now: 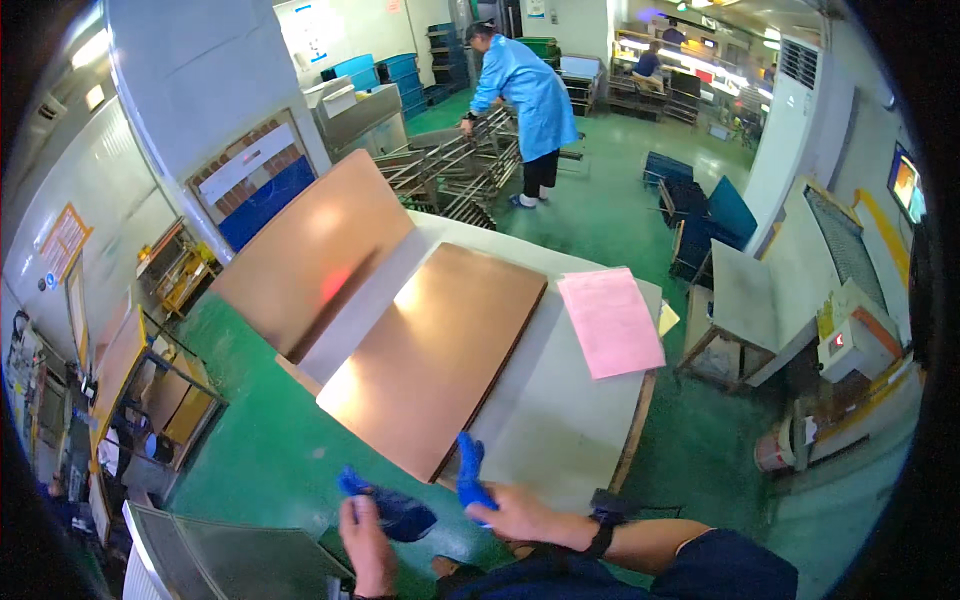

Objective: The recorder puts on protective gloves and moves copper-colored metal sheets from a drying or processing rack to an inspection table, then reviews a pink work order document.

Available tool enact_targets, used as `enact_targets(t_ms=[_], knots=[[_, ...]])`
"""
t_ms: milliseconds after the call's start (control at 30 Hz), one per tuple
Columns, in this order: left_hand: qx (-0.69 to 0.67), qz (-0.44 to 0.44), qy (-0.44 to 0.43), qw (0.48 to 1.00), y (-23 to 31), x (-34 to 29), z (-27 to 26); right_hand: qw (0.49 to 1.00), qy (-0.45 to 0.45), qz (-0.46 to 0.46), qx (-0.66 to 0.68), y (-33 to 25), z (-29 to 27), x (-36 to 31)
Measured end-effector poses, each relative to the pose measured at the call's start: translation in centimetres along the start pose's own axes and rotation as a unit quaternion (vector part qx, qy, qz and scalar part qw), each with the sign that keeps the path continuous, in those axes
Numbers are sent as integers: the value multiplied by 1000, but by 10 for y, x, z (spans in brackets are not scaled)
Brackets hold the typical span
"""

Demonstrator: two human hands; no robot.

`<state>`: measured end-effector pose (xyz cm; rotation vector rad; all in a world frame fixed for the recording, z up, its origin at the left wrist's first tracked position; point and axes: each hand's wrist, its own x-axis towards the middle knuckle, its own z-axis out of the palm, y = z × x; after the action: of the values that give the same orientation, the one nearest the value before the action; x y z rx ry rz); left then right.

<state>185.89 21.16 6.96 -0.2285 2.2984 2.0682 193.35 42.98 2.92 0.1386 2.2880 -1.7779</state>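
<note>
My left hand (368,548), at the lower middle, is closed with its thumb up on a limp dark-blue glove (402,513). A little to the right, my right hand (522,516) pinches a second bright-blue glove (471,476), whose tip points up. Both hands are in front of the table's near edge, apart from each other. Just beyond them lies a stack of copper-coloured sheets (440,350) on the pale tabletop (560,440). Another copper-coloured sheet (320,245) stands tilted at the table's left side.
Pink paper (612,322) lies on the table's right part. Beyond the table, a person in a blue coat (525,90) bends over metal racks (450,165). A grey panel (230,555) stands at the lower left. A side bench (735,300) and dark-blue crates (690,210) are on the right.
</note>
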Motion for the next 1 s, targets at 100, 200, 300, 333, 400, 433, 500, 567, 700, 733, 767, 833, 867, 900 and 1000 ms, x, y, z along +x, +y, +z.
enact_targets(t_ms=[100, 200, 300, 333, 400, 433, 500, 567, 700, 733, 767, 833, 867, 900, 1000], knots=[[-4, -39, -257, 966, 3, -32, 32, 977, 60, -206, 14, -18, 26, 3], [-113, -33, -300, 947, 18, -43, 47, 992, 106, -60, 38, 27, 19, 1], [-84, -73, -268, 957, 11, -36, 35, 968, 222, -2, 118, 55, -25, -6], [-72, -88, -248, 962, 5, -32, 30, 954, 208, 39, 212, 62, -38, -8], [-55, -103, -233, 965, -16, -26, 22, 928, 196, 80, 307, 55, -57, -7], [-71, -138, -214, 964, -29, -24, 18, 891, 224, 45, 391, 37, -64, -6], [-84, -171, -202, 961, -45, -22, 14, 843, 256, 6, 473, 29, -66, -4], [-60, -193, -209, 957, -52, -26, 18, 816, 294, -16, 497, 42, -68, 4], [21, -183, -293, 938, -66, -30, 24, 878, 326, 200, 288, 155, -56, 8], [51, -184, -313, 930, -68, -30, 26, 891, 349, 250, 150, 182, -53, 5], [53, -184, -314, 930, -73, -28, 19, 890, 350, 250, 152, 185, -41, -2], [44, -187, -328, 925, -91, -29, 5, 876, 465, 124, -25, 182, -21, -26], [73, -251, -326, 908, -113, -20, 1, 873, 471, 126, -28, 182, -16, -36], [73, -253, -337, 904, -110, -24, -1, 877, 462, 134, 7, 180, -8, -46], [59, -213, -350, 910, -106, -34, -13, 869, 468, 154, 39, 152, 0, -76]])
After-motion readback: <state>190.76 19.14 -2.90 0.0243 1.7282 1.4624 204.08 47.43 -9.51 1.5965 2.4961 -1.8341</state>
